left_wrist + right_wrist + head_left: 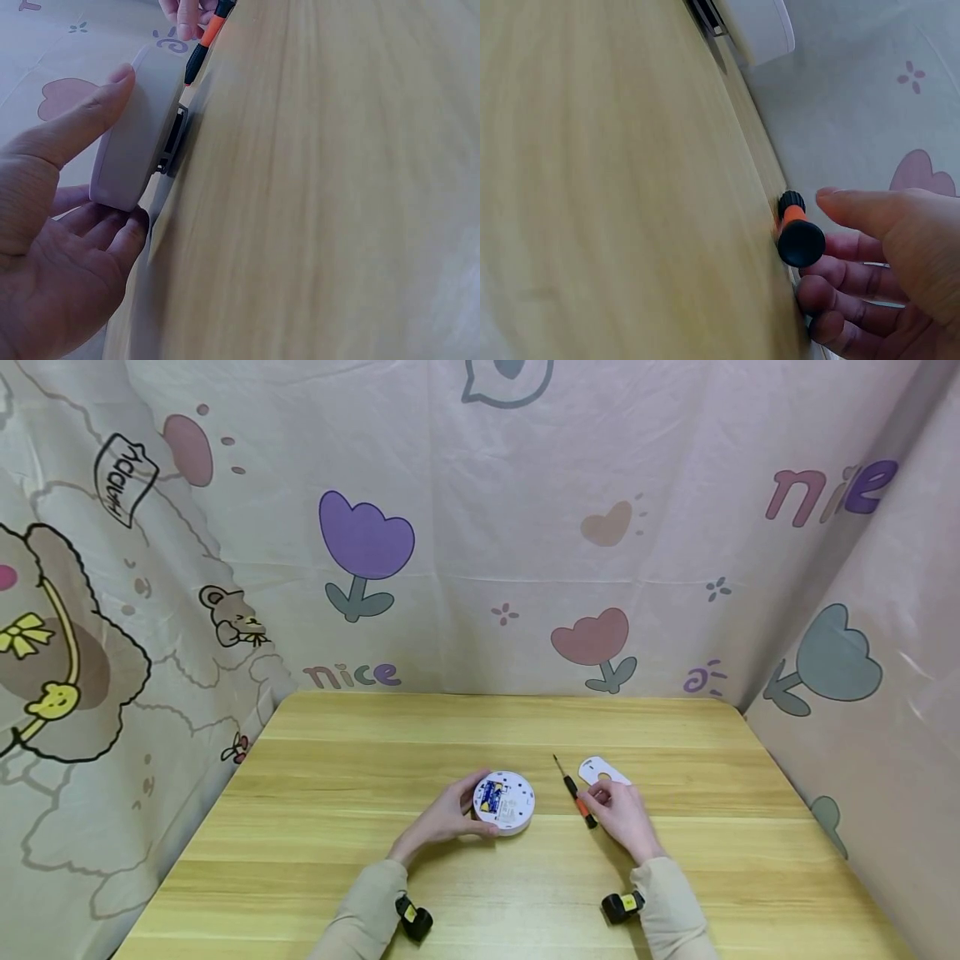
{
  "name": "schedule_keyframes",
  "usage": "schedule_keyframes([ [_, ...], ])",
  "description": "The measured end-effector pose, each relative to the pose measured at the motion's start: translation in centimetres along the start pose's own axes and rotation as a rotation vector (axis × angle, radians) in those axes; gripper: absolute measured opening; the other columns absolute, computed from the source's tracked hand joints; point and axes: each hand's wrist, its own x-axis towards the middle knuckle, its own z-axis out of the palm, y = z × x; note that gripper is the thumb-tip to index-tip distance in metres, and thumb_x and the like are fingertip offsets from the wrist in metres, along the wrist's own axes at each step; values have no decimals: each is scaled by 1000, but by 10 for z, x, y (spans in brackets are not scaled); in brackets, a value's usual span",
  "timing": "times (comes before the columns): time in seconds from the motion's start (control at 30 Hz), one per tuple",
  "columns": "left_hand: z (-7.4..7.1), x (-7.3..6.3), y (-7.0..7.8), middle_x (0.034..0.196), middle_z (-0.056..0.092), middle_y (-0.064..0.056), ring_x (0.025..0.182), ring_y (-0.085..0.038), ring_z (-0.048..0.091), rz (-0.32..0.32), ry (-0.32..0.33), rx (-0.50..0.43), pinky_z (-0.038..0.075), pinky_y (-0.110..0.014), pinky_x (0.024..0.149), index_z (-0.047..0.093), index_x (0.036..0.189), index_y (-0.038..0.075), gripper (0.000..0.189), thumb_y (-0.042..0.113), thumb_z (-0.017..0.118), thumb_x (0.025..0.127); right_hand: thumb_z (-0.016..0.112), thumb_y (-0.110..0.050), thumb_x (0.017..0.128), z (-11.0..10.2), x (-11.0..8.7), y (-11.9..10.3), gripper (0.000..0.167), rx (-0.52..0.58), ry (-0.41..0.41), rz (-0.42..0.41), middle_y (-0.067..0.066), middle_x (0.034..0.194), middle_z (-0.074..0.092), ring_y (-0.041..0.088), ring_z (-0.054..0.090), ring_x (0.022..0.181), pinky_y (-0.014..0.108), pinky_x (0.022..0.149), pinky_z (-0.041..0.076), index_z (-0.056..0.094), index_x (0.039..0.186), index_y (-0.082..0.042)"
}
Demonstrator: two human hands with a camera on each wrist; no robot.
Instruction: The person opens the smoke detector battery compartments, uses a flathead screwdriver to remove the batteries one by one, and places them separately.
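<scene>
A round white smoke alarm (514,802) is tilted back-side up in my left hand (448,814), with a blue and yellow battery (491,797) showing in its recess. In the left wrist view the thumb lies on one side of the alarm (139,127) and the other fingers curl under its rim. A dark frame-like part juts out below it, close over the table. My right hand (622,814) is beside a screwdriver (576,796) with a black and orange handle, thumb and fingers apart. The hand partly covers a white mounting plate (596,767) with a round hole.
The wooden table (360,760) meets a patterned cloth backdrop (465,527) at its far edge, with more cloth at left and right. Small black cameras (414,920) are strapped to both wrists, over beige sleeves (367,906).
</scene>
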Motion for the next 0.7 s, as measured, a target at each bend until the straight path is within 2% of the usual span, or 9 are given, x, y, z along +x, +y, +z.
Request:
schedule_keyframes([
  [0.3, 0, 0, 1, 161, 25, -33, 148, -49, 30, 1, -2, 11, 32, -52, 121, 22, 154, -11, 105, 12, 88, 76, 79, -25, 87, 2, 0, -7, 17, -22, -33, 25, -4, 64, 64, 6, 51, 60, 19, 58, 40, 71, 79, -12],
  [0.7, 0, 0, 0, 161, 24, -33, 149, -48, 30, 2, -4, 3, 31, -52, 122, 22, 154, -11, 104, 12, 87, 77, 80, -30, 85, 3, 2, -14, 23, -64, -69, 91, -1, 69, 63, 11, 51, 62, 25, 60, 40, 67, 81, -11],
])
